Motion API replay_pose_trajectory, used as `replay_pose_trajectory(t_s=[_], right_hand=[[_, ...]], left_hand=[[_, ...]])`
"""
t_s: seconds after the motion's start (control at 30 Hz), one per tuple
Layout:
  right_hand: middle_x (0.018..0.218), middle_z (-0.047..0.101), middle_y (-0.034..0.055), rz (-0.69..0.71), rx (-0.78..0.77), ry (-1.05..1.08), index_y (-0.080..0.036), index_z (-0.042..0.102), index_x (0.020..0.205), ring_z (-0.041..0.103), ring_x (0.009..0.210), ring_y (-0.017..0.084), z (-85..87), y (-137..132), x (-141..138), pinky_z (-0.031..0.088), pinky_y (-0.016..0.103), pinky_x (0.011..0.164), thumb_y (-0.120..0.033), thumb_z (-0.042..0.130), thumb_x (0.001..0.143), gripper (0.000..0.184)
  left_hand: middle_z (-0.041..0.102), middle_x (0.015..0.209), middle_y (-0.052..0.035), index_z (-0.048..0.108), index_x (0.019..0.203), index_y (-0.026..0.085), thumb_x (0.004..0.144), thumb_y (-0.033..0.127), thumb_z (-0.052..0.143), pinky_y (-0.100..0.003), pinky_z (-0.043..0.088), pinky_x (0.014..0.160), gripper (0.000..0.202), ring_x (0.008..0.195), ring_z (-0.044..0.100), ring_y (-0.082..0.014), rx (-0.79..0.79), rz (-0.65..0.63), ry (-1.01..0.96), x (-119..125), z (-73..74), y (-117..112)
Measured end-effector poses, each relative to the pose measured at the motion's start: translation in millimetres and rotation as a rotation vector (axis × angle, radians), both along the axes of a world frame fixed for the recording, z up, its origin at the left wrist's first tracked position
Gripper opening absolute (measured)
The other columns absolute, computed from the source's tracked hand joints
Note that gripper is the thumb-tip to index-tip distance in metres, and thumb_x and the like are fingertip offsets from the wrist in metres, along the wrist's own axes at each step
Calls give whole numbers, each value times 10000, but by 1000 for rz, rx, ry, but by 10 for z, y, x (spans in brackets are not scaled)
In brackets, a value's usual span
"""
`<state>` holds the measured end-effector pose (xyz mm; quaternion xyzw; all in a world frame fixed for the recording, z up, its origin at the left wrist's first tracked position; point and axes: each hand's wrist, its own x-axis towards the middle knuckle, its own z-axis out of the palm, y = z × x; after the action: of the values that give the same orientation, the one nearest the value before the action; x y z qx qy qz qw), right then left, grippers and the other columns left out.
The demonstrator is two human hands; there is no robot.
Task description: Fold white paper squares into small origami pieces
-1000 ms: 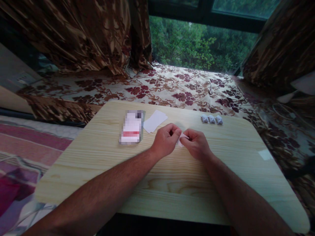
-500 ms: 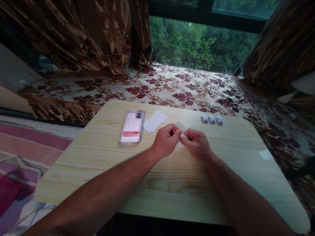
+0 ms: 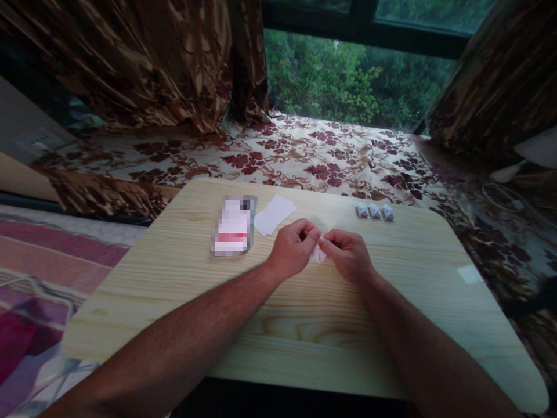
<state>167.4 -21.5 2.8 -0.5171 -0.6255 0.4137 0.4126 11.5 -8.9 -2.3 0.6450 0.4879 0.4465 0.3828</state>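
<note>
A small folded piece of white paper [image 3: 319, 254] is pinched between my two hands above the middle of the table. My left hand [image 3: 293, 247] grips its left side between thumb and fingers, closed. On the other side my right hand [image 3: 348, 252] is also closed, thumb and fingertips on the upper right of the paper. Creases show on the part that points down towards me; the fingers hide the rest. Beyond my left hand lie loose white paper sheets [image 3: 275, 213]. Three small folded paper pieces [image 3: 375, 212] stand in a row farther back to the right.
A pixelated phone-shaped object [image 3: 234, 226] lies left of the sheets on the wooden table [image 3: 174, 290]. A pale patch [image 3: 470, 274] is near the table's right edge. Behind stretches a floral-covered ledge [image 3: 304, 151] below a window, with curtains [image 3: 195, 64] at both sides.
My right thumb and fingers have shifted slightly up and left on the folded paper, so more of its creased lower part shows. My left hand stays in place.
</note>
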Motion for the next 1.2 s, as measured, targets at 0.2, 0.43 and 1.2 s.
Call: replay_pose_trajectory(t_s=[0.2,0.43,1.2], right_hand=[[548,503,-19,13,-5,-31,-151,644,626,395,525,103,10,-5,38,281,247,488,-333,638,792,247],[540,520,-14,-6,-1,-35,-148,652,624,399,514,103,27,-6,17,292,247,488,-338,641,784,249],[531,453,-41,-13,42,-111,-166,564,605,367,511,91,-21,6,19,269,236,474,-269,624,772,205]], left_hand=[[566,638,18,622,747,160,854,343,566,-237,360,553,219,599,487,-112,-18,-9,-4,-1,-10,0],[550,635,21,605,736,167,848,339,566,-243,358,560,209,601,481,-115,-17,-12,-8,-7,-15,4],[554,625,30,626,721,156,833,314,593,-227,349,550,196,585,472,-98,-28,7,-47,-6,-12,10]])
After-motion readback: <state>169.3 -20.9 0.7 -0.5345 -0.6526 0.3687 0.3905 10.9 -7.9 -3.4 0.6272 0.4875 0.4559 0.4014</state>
